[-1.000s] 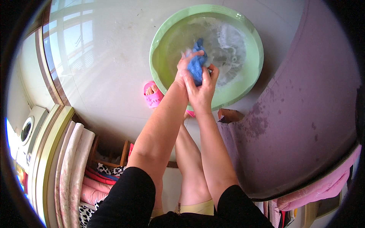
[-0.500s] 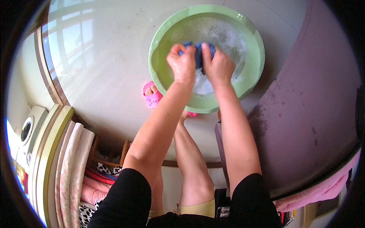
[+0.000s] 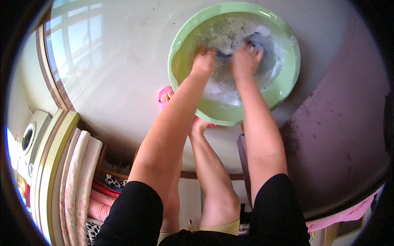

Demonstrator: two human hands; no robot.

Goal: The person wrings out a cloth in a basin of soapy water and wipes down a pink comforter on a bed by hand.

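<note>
A wet dark blue cloth [image 3: 223, 55] lies in the sudsy water of a large light green basin [image 3: 184, 30]. My left hand [image 3: 204, 61] dips into the water at the cloth's left end, its fingers curled and somewhat blurred. Farther right, my right hand [image 3: 246, 61] is bent over another bunched part of the cloth, which shows beyond its fingers. Foam and water hide some of the cloth and the fingertips.
The basin stands on a pale tiled floor [image 3: 123, 61]. Close by its left front is my foot in a pink slipper [image 3: 164, 95]. A brownish-purple surface with wet spots [image 3: 328, 135] curves along the right. Folded fabrics [image 3: 78, 176] are at lower left.
Both hands have gone from holding the bunched cloth above the water down into the suds, and they are farther apart. The cloth is now spread between them. The basin appears shifted right in view.
</note>
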